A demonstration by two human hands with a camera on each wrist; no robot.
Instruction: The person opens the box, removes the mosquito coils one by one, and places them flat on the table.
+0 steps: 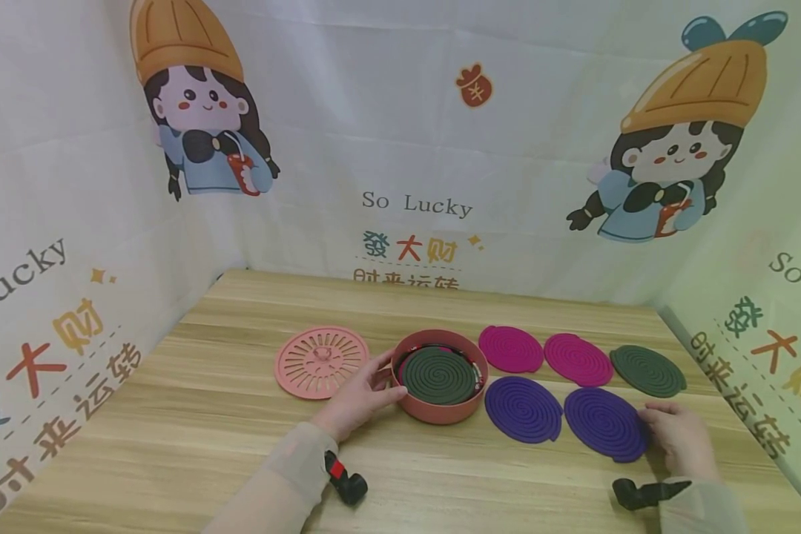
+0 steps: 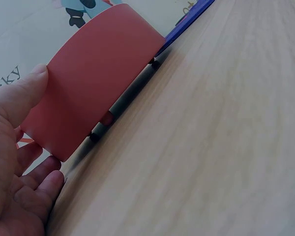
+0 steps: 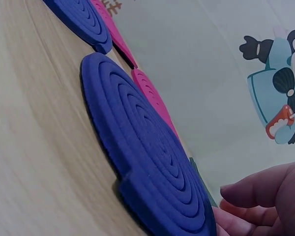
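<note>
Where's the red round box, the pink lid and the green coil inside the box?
Red round box (image 1: 442,415): head view, front wall.
Pink lid (image 1: 322,363): head view, top's middle.
Green coil (image 1: 438,376): head view, spiral's middle.

The left hand (image 1: 359,397) and right hand (image 1: 684,436) reach forward, well apart, left thumb (image 2: 23,96) extended.

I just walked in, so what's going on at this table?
A person's left hand holds the side of a round red container with a green coil inside. The right hand is at a purple coil's edge. Another purple coil, two pink coils and a second green coil lie on the table right of the container, and a pink slotted lid lies left of it.
</note>
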